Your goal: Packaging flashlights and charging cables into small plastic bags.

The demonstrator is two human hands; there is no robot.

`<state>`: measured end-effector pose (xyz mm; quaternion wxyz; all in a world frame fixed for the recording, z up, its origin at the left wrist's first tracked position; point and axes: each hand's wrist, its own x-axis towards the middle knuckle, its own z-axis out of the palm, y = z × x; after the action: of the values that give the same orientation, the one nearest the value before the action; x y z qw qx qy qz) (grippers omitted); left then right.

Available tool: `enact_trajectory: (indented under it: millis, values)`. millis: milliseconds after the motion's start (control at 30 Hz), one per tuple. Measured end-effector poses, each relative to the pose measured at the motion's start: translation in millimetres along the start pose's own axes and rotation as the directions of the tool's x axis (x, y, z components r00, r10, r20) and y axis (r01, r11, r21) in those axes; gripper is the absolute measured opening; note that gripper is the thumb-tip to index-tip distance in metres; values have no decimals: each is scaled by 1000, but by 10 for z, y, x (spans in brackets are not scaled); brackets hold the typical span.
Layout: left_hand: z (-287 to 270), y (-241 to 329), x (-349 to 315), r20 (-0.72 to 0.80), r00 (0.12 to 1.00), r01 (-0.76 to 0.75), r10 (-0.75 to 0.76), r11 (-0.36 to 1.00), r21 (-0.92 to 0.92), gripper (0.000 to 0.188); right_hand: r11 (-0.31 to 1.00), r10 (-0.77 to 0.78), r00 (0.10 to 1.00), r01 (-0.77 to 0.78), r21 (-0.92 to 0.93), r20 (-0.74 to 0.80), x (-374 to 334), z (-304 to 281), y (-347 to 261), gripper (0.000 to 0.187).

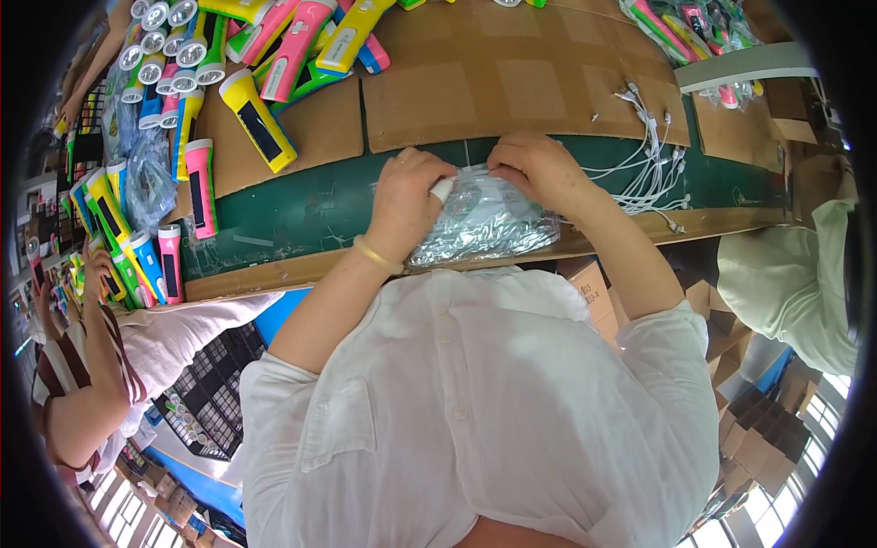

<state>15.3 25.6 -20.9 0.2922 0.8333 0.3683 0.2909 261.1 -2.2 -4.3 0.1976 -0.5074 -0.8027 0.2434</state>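
Observation:
A stack of clear plastic bags (pixel 498 219) lies at the table's front edge, directly before me. My left hand (pixel 411 196) is closed at the left of the bags' upper edge. A small white piece (pixel 442 189) shows between its thumb and fingers; its kind cannot be made out. My right hand (pixel 536 169) has its fingers curled and pressed together on the upper right edge of the bags. The fingertips of both hands are partly hidden. To the right of the bags lies a loose bundle of white charging cables (pixel 653 164).
Several yellow, pink, green and blue flashlights (pixel 258 121) are heaped at the back left. Cardboard sheets (pixel 521 73) cover the far part of the green table (pixel 301 219). Another person's arm (pixel 91 393) is at the left; a light-clothed person (pixel 776 274) is at the right.

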Motion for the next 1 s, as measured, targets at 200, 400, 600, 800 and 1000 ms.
enact_trajectory:
  millis: [200,400,600,800,1000]
  values:
    - [-283,-109,-293,-40,955,288,-295,949,-127,14,1000,-21,996,21,-6,-85,75,23,-94,19]
    - [-272,-54,-314,7,913,392,-409,869,-302,14,953,-239,971,241,184,-32,333,363,-298,28]
    - [-312,11,-345,-76,966,226,-248,949,-219,23,947,-254,967,253,196,-21,352,379,-253,22]
    - [-393,-151,-388,-49,998,26,-29,997,-70,22,994,-92,959,103,-24,268,284,-27,10,16]
    - [-444,-213,-457,3,1000,-4,4,1000,30,27,937,214,957,-258,236,195,950,-315,208,42]
